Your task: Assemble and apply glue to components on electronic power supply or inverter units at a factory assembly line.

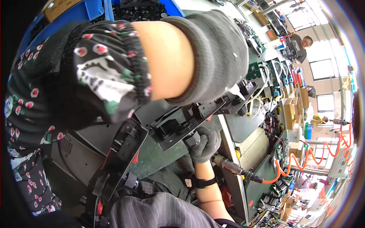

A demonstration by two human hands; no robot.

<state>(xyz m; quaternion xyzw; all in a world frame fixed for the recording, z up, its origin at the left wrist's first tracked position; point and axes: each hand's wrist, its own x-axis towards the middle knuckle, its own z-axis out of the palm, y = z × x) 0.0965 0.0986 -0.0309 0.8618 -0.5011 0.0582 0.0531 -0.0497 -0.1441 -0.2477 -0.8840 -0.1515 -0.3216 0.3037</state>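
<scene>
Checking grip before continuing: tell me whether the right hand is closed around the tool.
Closed: the grey-gloved right hand wraps its fingers around the black cylindrical tool.

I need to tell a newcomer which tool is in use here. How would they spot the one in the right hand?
Start at the black metal bracket assembly across the middle. Just under it, the gloved right hand grips a metal air-driven screwdriver. It alone trails a coiled orange hose to the right.
</scene>
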